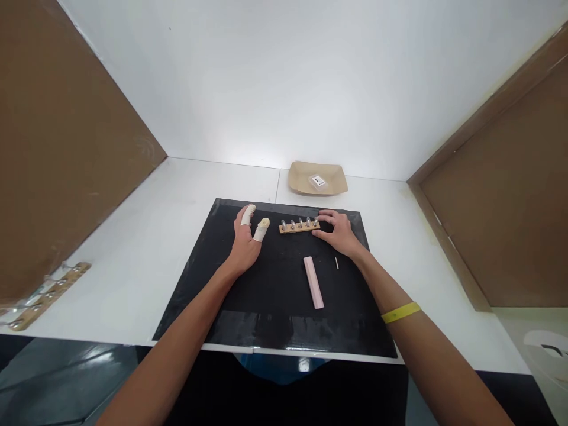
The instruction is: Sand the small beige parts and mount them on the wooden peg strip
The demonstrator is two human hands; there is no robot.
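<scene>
A small wooden strip [288, 229] bearing several clear pieces in a row lies on the black mat [266, 284]. My right hand [339, 232] is at the strip's right end, thumb and fingers on either side of it; whether they grip it is too small to tell. Left of the strip, my left hand [247, 241] is open and holds nothing, with white covers on its thumb and a finger. A pink bar [313, 283] lies nearer on the mat, and a thin pale stick [336, 262] rests to the right of it.
Behind the mat stands a cardboard tray [295, 183] with a small labelled clear packet [318, 181] inside. Another wooden strip with clear pieces [51, 296] is at the table's left edge. Brown panels [510, 195] flank the white table.
</scene>
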